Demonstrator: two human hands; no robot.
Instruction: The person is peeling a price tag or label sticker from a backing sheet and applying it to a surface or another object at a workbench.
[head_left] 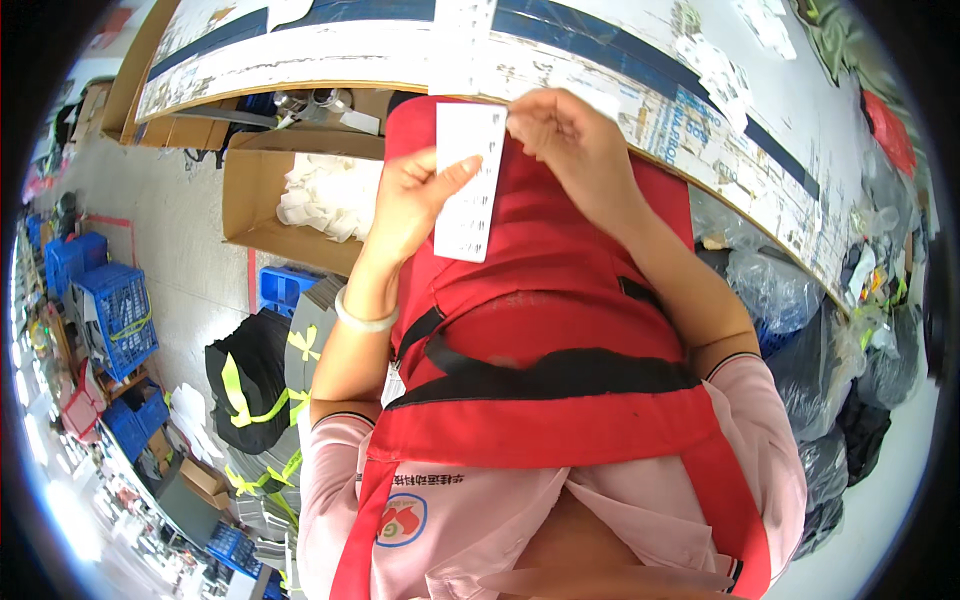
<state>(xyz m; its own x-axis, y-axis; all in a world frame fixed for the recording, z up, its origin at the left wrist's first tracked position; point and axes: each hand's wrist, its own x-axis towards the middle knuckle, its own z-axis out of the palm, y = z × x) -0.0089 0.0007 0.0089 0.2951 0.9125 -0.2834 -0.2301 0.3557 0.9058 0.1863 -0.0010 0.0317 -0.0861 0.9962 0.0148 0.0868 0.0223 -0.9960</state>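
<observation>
My left hand (415, 200) is closed round the left edge of a white strip of printed labels (465, 225), its thumb lying across the front. The strip hangs lengthwise over my red apron (570, 250), with small dark marks down its right side. At the strip's upper right edge, my right hand (575, 145) has its fingers curled together; whether they grip the edge or something small is hidden. Just beyond the strip, another white printed strip (462, 50) lies across the worktable's near edge.
The worktable (370, 65) has a worn white top with dark blue bands. A cardboard box (250, 190) holding white paper scraps (325, 195) sits below it at the left. Blue crates (115, 310) and a black bundle with yellow ties (250, 375) stand left; plastic bags (810, 360) lie right.
</observation>
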